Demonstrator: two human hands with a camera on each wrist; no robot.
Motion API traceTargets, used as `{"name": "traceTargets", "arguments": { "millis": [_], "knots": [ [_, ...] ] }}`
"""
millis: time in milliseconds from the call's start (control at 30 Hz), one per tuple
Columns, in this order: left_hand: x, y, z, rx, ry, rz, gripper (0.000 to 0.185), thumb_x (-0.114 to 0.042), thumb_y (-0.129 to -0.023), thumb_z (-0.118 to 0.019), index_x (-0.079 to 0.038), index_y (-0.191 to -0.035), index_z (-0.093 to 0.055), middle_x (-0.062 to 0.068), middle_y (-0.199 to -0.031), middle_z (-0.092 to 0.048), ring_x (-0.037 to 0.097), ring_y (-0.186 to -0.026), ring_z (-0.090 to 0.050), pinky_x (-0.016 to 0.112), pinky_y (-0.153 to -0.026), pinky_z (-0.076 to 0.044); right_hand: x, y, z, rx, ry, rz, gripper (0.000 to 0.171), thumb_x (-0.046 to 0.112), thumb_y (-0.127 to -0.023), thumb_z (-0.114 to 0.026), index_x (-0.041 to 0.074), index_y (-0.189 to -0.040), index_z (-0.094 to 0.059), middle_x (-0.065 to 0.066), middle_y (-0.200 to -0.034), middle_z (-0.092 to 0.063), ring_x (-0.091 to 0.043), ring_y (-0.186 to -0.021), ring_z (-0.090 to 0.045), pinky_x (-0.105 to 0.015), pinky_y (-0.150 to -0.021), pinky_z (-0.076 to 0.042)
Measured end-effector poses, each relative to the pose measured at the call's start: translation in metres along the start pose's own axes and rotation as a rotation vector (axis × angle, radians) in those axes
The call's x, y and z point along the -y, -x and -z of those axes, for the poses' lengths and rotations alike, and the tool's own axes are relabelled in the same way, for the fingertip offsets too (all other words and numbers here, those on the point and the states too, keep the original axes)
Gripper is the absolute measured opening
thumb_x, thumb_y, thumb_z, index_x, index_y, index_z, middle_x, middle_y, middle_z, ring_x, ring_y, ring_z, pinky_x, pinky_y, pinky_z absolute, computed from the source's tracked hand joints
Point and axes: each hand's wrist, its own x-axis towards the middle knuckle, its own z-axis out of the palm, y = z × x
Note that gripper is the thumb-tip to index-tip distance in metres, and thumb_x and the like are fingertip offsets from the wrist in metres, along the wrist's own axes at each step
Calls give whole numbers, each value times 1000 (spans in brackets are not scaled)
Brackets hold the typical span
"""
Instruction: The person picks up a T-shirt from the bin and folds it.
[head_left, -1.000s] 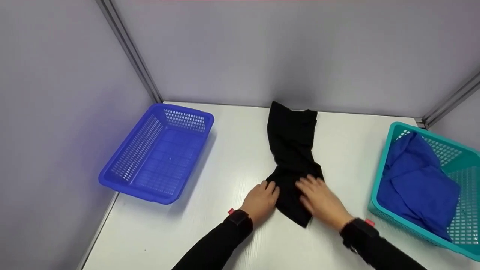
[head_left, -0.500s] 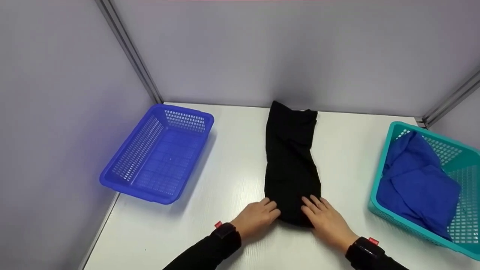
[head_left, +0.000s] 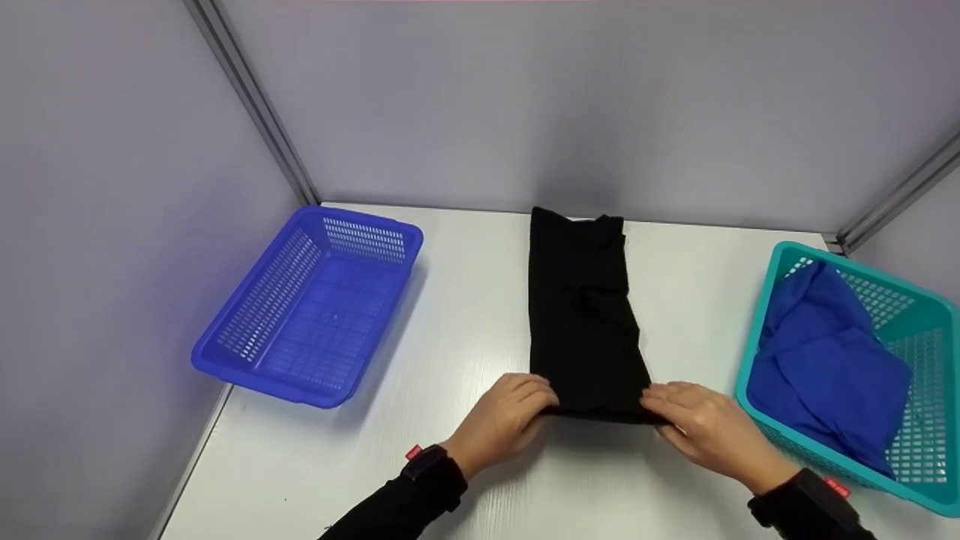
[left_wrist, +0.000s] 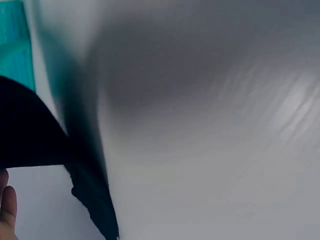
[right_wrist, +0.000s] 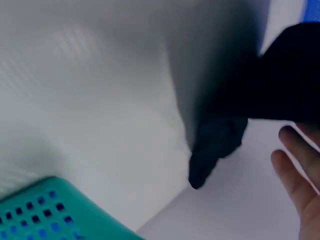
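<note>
A long black cloth [head_left: 581, 315] lies as a strip down the middle of the white table [head_left: 465, 315], reaching to the back wall. My left hand [head_left: 544, 401] pinches its near left corner and my right hand [head_left: 660, 401] pinches its near right corner. The near edge is raised a little, with a shadow under it. In the left wrist view the black cloth [left_wrist: 30, 130] hangs at the left above a fingertip [left_wrist: 7, 210]. The right wrist view shows the black cloth [right_wrist: 280, 80] above my fingers [right_wrist: 295, 170].
An empty blue basket [head_left: 307, 300] stands at the left of the table. At the right edge, a teal basket [head_left: 930, 352] holds a crumpled blue cloth [head_left: 825, 367]. Grey partition walls close off the back and both sides.
Both hands drew back toward me and spread apart from the cloth's top to its near corners, which they now pinch. The twisted cloth has straightened into an even strip.
</note>
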Motion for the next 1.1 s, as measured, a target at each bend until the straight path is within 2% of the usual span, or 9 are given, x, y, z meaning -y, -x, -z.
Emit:
{"name": "traceTargets", "arguments": {
  "millis": [100,267,400,467,533,600,800,933,1100],
  "knots": [
    [-2,-4,10,18,81,45,26,-3,-87,-74,-9,-112,-68,1,-112,-72,17,-114,-66,28,-102,-49,0,-5,12,33,-83,-8,36,1,-70,-85,9,-104,-75,-4,-102,-76,-20,-89,-73,-30,-82,-57],
    [-5,-7,26,102,285,141,24,-3,-91,-72,-9,-113,-66,1,-104,-74,7,-95,-70,19,-84,-54,2,-13,27,116,-366,-94,30,0,-77,-84,15,-100,-74,6,-89,-75,-4,-74,-67,-14,-65,-50],
    [-2,-16,38,236,498,242,15,-8,-96,-68,-6,-112,-68,1,-91,-73,0,-73,-60,14,-68,-48,-2,-20,38,319,-627,-196,17,5,-90,-75,17,-101,-74,9,-86,-75,5,-71,-60,-13,-58,-46],
    [3,-22,41,302,566,314,16,-11,-98,-68,-6,-113,-70,1,-84,-69,0,-66,-51,14,-64,-44,-7,-24,40,422,-692,-281,10,9,-95,-71,15,-102,-74,8,-85,-74,4,-70,-61,-17,-57,-49],
    [9,-30,39,343,583,406,18,-12,-98,-67,-7,-116,-70,2,-83,-68,1,-64,-48,16,-65,-45,-13,-30,39,475,-682,-379,7,13,-96,-70,14,-101,-75,6,-82,-74,1,-68,-63,-22,-56,-51],
    [16,-40,34,344,539,495,20,-12,-99,-66,-7,-118,-70,3,-92,-72,3,-72,-57,21,-73,-52,-21,-36,34,467,-604,-461,8,16,-97,-70,12,-101,-75,5,-79,-72,-1,-64,-62,-24,-55,-51],
    [38,-69,12,270,382,697,24,-8,-101,-62,-8,-123,-68,9,-119,-73,18,-98,-69,35,-90,-56,-46,-57,5,285,-282,-585,8,8,-93,-72,7,-100,-75,-3,-91,-75,-15,-78,-67,-35,-69,-53],
    [52,-80,-3,253,386,774,27,-5,-102,-58,-8,-127,-66,10,-126,-70,20,-107,-67,35,-93,-54,-62,-65,-18,246,-253,-677,9,3,-93,-70,4,-101,-74,-10,-95,-75,-23,-82,-67,-43,-74,-53],
    [64,-80,-19,224,399,862,34,-1,-102,-54,-5,-135,-59,16,-136,-63,28,-124,-61,40,-104,-49,-72,-66,-40,252,-245,-759,20,3,-96,-66,-2,-115,-70,-22,-108,-74,-36,-94,-70,-51,-81,-55]
  ]
}}
